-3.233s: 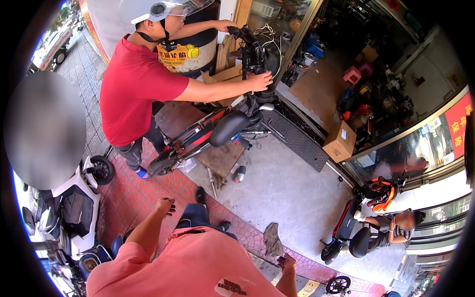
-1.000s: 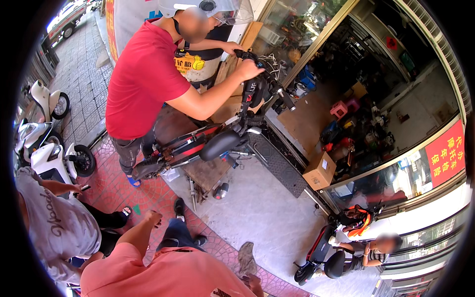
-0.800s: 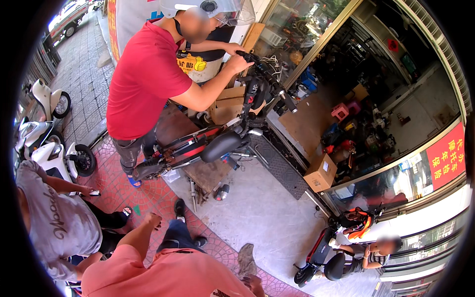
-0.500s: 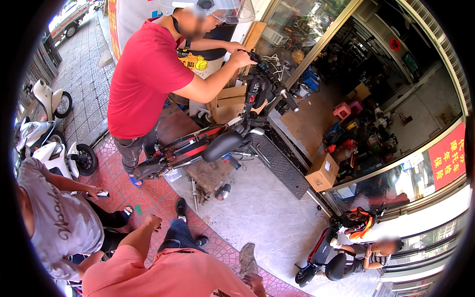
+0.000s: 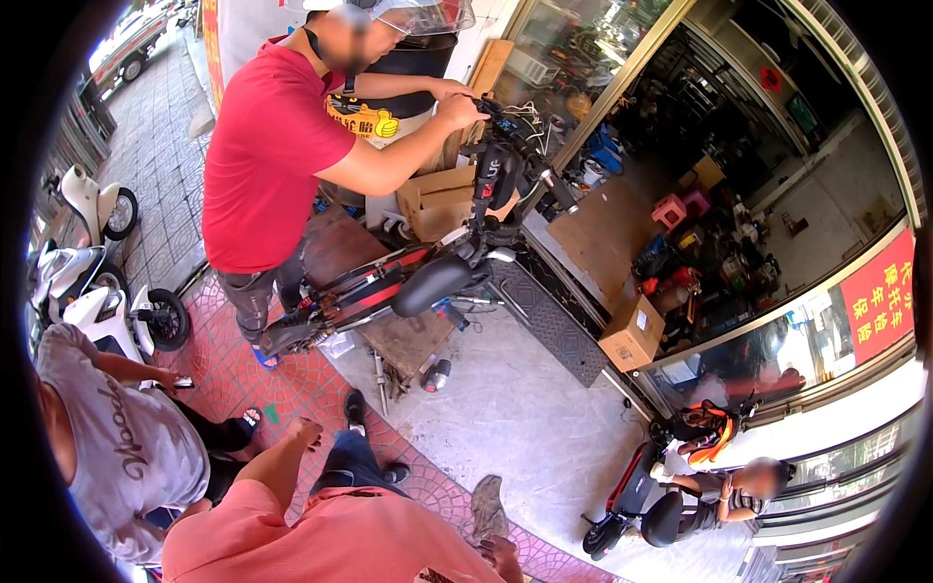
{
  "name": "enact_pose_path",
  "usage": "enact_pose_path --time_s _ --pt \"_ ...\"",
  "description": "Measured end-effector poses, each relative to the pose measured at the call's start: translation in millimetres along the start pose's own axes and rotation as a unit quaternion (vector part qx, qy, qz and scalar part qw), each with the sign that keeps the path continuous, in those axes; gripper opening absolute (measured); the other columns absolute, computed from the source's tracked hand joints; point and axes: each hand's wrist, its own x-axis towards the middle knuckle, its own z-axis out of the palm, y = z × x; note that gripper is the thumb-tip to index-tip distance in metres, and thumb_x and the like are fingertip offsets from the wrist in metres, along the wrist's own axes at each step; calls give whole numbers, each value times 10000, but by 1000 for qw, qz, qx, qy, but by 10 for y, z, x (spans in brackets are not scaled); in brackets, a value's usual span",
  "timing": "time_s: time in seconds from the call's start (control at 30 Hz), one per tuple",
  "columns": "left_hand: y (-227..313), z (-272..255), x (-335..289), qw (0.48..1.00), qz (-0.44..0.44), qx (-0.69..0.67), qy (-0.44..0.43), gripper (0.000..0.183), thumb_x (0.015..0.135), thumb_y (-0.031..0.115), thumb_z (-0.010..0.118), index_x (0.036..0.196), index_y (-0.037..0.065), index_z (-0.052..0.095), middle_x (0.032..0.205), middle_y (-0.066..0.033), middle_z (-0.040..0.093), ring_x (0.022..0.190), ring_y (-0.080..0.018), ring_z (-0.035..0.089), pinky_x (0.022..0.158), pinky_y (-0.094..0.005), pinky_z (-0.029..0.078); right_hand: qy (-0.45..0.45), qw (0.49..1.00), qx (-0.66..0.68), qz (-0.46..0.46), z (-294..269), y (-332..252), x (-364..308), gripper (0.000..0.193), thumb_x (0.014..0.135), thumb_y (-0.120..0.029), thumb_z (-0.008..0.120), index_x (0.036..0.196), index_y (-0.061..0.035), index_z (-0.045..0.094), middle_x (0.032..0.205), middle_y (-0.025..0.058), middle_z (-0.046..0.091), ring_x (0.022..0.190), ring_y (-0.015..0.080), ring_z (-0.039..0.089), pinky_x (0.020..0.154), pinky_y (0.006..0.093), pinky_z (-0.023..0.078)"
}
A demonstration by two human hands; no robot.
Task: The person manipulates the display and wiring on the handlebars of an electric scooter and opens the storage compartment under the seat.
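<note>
Left hand (image 5: 307,430): between 7 and 8 o'clock, hanging over red paving (image 5: 224,330), nearest the trouser leg (image 5: 348,457); fingers loosely bent, nothing visible in them, how wide can't tell.
Right hand (image 5: 500,552): 6 o'clock, low in view, right by grey rag (image 5: 488,505); contact can't tell; fingers partly hidden, wide, narrow or holding can't tell.
Grey rag: 6 o'clock, crumpled on the ground; probably light, soft, limp, nothing to break; pinch a raised fold.
E-bike (image 5: 384,291): mid-view, rear wheel (image 5: 290,333) toward 8, handlebar (image 5: 558,191) toward 1; looks heavy, stiff, tippy; best hold likely bar grip plus saddle (image 5: 437,286); wheel end maybe greasy.
Helmeted co-worker (image 5: 267,165): 10 o'clock, both hands on handlebar.
Edges: brown board (image 5: 413,342) below the bike at 7 with metal rod (image 5: 381,377) beside; black ramp (image 5: 554,325) and cardboard box (image 5: 634,335) between 3 and 4.
Room: concrete floor (image 5: 525,418) spreads toward 5, bounded by second scooter (image 5: 634,483); grey-shirted co-worker (image 5: 136,428) limits 8.
</note>
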Motion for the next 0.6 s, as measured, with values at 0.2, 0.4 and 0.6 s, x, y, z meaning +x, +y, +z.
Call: enact_pose_path --time_s 0.2,0.4,0.6 --pt "-35 -13 99 1000 2 8 -7 199 931 6 596 779 43 472 638 -68 434 457 -138 387 424 -316 223 -26 1000 -15 -9 -39 69 107 471 1012 -329 603 1375 -36 547 1223 168 719 1034 329 729 903 457 511" --pt "-7 25 77 1000 3 17 -10 213 930 11 602 765 39 470 643 -65 430 459 -139 388 426 -322 237 -18 1000 -3 -6 -43 70 102 454 1007 -318 614 1361 -40 554 1190 150 731 1003 315 737 845 445 519" --pt "-88 37 258 999 -1 41 -6 121 924 63 631 832 39 555 680 -79 521 494 -175 492 462 -367 367 -10 1000 -5 -13 -73 34 76 458 977 -322 653 1342 -56 577 1148 142 744 980 313 738 791 436 533"
